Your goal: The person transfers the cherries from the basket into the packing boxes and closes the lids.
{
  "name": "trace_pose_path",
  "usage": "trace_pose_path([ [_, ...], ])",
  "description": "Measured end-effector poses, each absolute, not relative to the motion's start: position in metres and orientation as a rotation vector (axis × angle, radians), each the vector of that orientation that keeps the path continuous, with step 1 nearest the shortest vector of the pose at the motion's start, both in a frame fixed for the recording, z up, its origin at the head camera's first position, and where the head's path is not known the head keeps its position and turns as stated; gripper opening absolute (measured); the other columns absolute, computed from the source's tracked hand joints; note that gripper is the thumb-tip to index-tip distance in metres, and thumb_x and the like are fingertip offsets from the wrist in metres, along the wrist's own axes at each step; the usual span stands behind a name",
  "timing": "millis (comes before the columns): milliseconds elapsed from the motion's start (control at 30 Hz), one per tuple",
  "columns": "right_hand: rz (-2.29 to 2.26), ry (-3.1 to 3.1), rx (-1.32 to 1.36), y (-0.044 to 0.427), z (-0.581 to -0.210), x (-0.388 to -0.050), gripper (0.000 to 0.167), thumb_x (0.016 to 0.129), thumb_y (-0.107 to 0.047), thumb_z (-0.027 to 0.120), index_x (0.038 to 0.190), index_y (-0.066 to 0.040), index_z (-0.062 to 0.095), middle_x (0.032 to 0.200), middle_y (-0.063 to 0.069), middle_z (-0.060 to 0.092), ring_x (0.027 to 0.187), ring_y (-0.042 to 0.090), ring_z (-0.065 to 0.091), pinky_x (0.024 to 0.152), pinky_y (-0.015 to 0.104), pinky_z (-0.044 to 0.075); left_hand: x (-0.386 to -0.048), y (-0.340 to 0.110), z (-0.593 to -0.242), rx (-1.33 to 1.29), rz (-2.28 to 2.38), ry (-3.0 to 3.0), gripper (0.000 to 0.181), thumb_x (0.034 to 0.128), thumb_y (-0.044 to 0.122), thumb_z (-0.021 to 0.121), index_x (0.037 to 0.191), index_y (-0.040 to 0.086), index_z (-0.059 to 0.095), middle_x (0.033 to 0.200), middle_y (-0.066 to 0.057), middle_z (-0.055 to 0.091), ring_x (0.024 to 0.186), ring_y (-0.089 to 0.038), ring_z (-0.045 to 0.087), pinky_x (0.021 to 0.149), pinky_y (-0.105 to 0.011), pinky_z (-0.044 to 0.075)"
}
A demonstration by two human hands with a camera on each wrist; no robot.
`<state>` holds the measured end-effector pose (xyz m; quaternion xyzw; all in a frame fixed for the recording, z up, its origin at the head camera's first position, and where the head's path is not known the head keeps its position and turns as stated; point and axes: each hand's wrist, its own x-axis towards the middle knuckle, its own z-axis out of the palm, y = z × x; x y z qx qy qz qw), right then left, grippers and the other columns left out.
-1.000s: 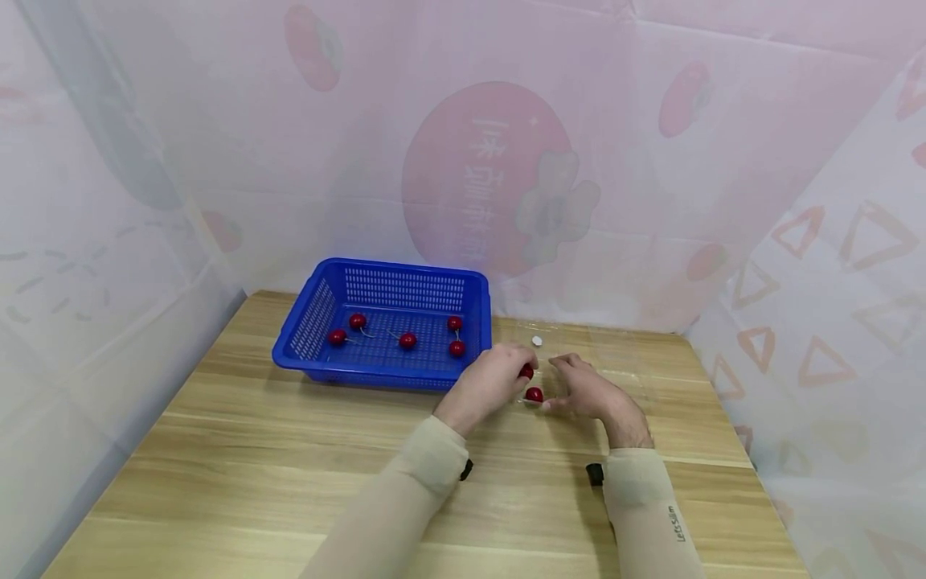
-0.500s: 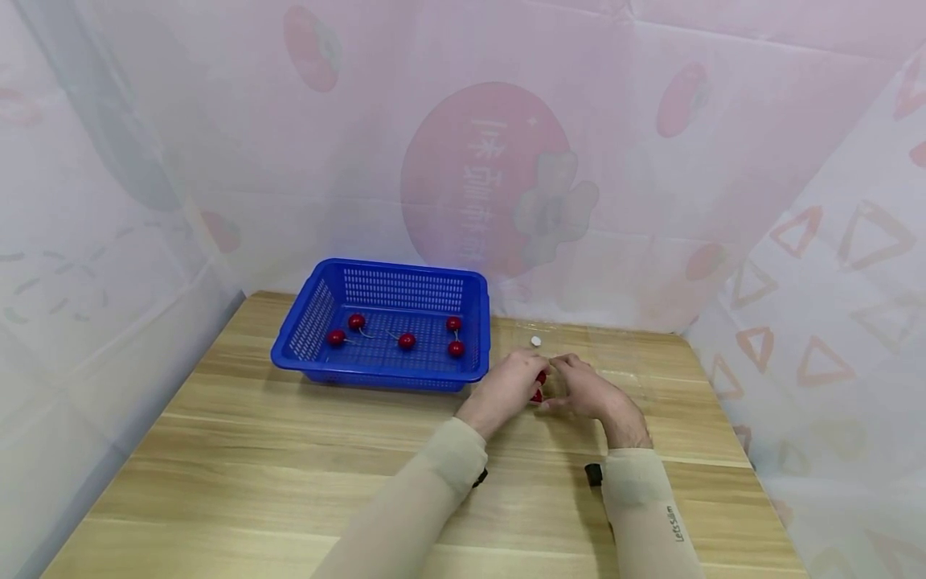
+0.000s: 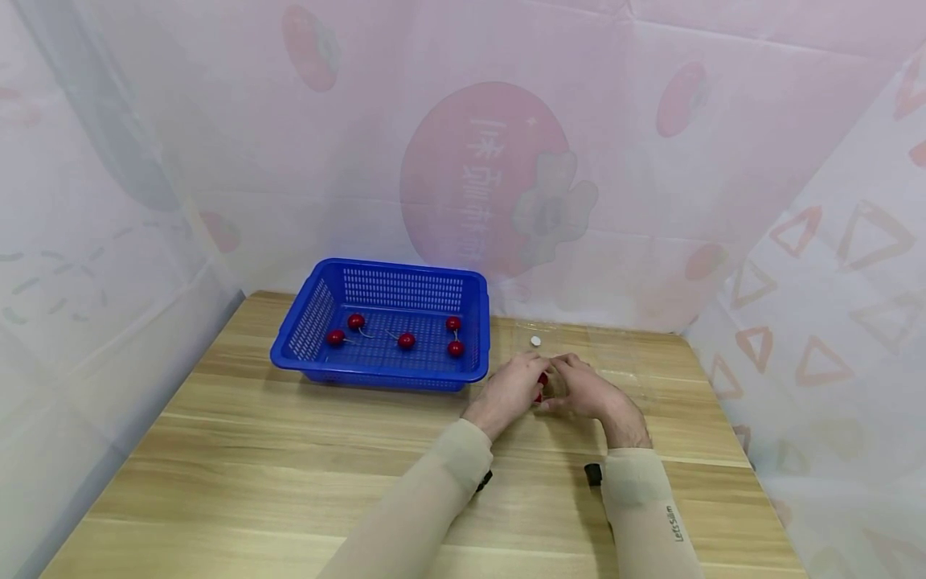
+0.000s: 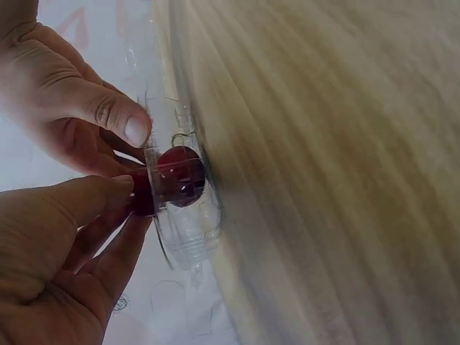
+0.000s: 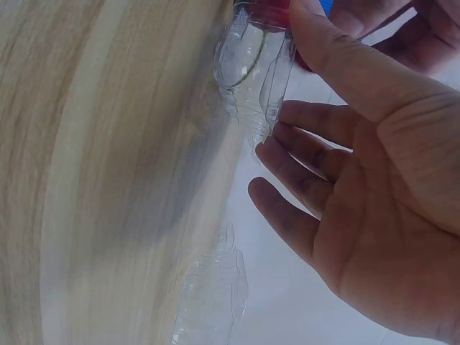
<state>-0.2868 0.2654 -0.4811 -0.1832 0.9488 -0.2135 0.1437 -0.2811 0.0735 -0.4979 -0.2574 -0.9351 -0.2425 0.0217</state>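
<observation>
My left hand [image 3: 509,392] pinches a red cherry [image 4: 143,192] at the rim of a clear plastic box [image 4: 188,233]. Inside the box lies another red cherry [image 4: 185,176], with a thin stem, seen through the wall. Across from it, my right hand [image 3: 592,396] holds the box by its rim, thumb on one side and index finger touching its edge in the right wrist view. The other fingers there are loosely bent. From the head view, both cherries are mostly hidden between the hands.
Left of the hands stands a blue perforated basket [image 3: 391,376] with several stemmed red cherries [image 3: 407,341] in it. A white round spot [image 3: 535,341] shows behind the hands. More clear plastic [image 5: 208,302] lies farther along the wooden table [image 3: 289,474]. Printed cloth walls [image 3: 325,201] surround it.
My left hand has moved right with its cherry, from beside the basket to the box close to my right hand. The right hand has stayed almost still.
</observation>
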Motion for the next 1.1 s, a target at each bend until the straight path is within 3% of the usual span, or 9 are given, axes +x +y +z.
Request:
trace_pose_path([
  [233,-0.648,2.717,-0.497,0.265,-0.479,-0.285,0.094,0.105,-0.029,0.092,0.178,0.004,0.043,0.178,0.035,0.044,0.168,0.063,0.041,0.138,0.077,0.040,-0.275,0.069,-0.481,-0.809,-0.770,-2.858,0.035,0.1141,0.010,0.077,0.149,0.011,0.077,0.155,-0.008,0.076,0.145,-0.027,0.076,0.120,-0.039,0.066],
  [367,-0.651,2.722,-0.502,0.264,-0.479,-0.285,0.100,0.104,-0.030,0.093,0.180,0.003,0.038,0.177,0.036,0.045,0.167,0.063,0.041,0.138,0.078,0.040,-0.273,0.062,-0.466,-0.820,-0.819,-2.827,0.031,0.1141,0.009,0.077,0.145,0.011,0.079,0.150,-0.007,0.079,0.140,-0.025,0.078,0.117,-0.037,0.067],
  [567,-0.640,2.710,-0.466,0.264,-0.479,-0.286,0.096,0.104,-0.029,0.092,0.176,0.009,0.040,0.181,0.037,0.039,0.170,0.064,0.038,0.139,0.078,0.038,-0.273,0.046,-0.448,-0.802,-0.854,-2.828,0.033,0.1142,0.010,0.077,0.147,0.011,0.078,0.154,-0.007,0.078,0.141,-0.028,0.078,0.119,-0.040,0.067],
  [933,-0.600,2.717,-0.454,0.264,-0.480,-0.288,0.099,0.103,-0.030,0.094,0.177,0.008,0.041,0.182,0.036,0.039,0.169,0.063,0.038,0.138,0.077,0.039,-0.281,0.007,-0.436,-0.781,-0.916,-2.741,0.032,0.1141,0.007,0.077,0.146,0.009,0.078,0.156,-0.012,0.077,0.148,-0.034,0.074,0.124,-0.047,0.064],
  [1100,-0.596,2.725,-0.462,0.264,-0.481,-0.289,0.098,0.102,-0.030,0.094,0.176,0.009,0.041,0.181,0.037,0.040,0.168,0.064,0.040,0.138,0.077,0.040,-0.285,-0.009,-0.432,-0.741,-0.890,-2.750,0.034,0.1137,0.007,0.077,0.148,0.008,0.078,0.149,-0.013,0.079,0.138,-0.032,0.078,0.116,-0.046,0.068],
])
